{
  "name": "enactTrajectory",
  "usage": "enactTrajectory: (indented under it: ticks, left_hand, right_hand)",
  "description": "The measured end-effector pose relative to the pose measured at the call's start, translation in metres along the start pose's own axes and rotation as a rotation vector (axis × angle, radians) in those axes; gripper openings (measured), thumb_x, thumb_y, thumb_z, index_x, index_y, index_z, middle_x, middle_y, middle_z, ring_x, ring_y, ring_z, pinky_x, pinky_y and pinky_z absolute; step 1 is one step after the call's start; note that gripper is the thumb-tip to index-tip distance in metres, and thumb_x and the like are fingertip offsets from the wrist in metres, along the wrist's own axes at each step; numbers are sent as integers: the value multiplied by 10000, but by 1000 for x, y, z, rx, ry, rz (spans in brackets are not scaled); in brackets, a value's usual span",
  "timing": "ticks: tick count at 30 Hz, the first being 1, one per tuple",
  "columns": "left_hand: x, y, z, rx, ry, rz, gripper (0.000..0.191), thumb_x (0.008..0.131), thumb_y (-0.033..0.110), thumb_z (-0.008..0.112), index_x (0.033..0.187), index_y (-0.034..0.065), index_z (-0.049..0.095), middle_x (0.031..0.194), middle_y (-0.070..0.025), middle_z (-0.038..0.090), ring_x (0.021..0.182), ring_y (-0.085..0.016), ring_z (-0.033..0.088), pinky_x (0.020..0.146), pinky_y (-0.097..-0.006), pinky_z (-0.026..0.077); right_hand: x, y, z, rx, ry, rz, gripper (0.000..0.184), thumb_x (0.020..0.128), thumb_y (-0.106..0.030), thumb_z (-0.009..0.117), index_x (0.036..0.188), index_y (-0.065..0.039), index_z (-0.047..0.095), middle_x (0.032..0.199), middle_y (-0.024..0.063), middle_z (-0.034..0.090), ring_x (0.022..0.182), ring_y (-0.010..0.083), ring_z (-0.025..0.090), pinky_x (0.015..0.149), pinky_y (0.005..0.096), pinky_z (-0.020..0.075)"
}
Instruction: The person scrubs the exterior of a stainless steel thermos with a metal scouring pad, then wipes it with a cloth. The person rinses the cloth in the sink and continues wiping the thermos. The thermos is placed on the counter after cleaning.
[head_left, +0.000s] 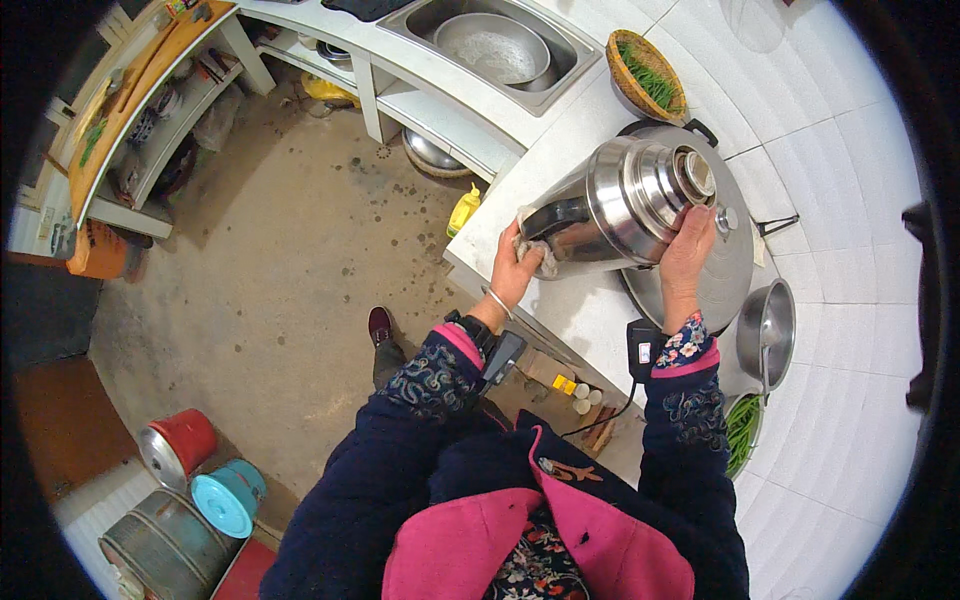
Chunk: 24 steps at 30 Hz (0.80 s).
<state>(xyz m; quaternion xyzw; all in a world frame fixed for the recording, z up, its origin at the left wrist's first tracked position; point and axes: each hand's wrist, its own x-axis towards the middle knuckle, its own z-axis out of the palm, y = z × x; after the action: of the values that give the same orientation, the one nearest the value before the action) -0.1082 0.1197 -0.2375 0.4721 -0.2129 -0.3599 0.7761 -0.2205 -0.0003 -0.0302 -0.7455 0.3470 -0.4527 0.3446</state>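
A stainless steel thermos flask (634, 199) with a black handle (553, 217) is tilted over the white tiled counter (577, 300), its stoppered neck (697, 176) towards the wall. My right hand (688, 244) grips the flask's shoulder just below the neck. Near its base, my left hand (519, 262) presses a pale crumpled cloth (541, 253) against the lower body, beside the handle. Behind the flask lies a big round metal lid (727, 262) with a knob; the flask hides part of it.
Green vegetables fill a wicker basket (624, 71) by the sink (555, 94), which holds a metal basin (491, 46). A steel bowl (776, 337) with a ladle and a dish of green beans (742, 431) stand along the wall. A yellow bottle (464, 210) is near the counter's corner.
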Motion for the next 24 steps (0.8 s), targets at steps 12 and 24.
enactTrajectory:
  ticks: [12, 24]
  left_hand:
    - [-6, -28, 1, 445, 171, 120, 336, 900, 111, 592, 1212, 2, 528, 1108, -34, 582, 939, -128, 563, 850, -270, 454]
    - [87, 98, 6, 152, -625, 217, 485, 983, 287, 451, 1415, 74, 392, 1476, -108, 356, 1417, -226, 202, 1133, -321, 165]
  right_hand:
    - [-2, 17, -5, 33, 72, 147, 439, 983, -374, 439, 1241, -21, 473, 862, -44, 495, 697, 25, 410, 584, 175, 367]
    - [-15, 44, -23, 50, 206, 158, 435, 978, -472, 374, 1147, -82, 463, 1016, 24, 495, 839, 120, 477, 709, 270, 434]
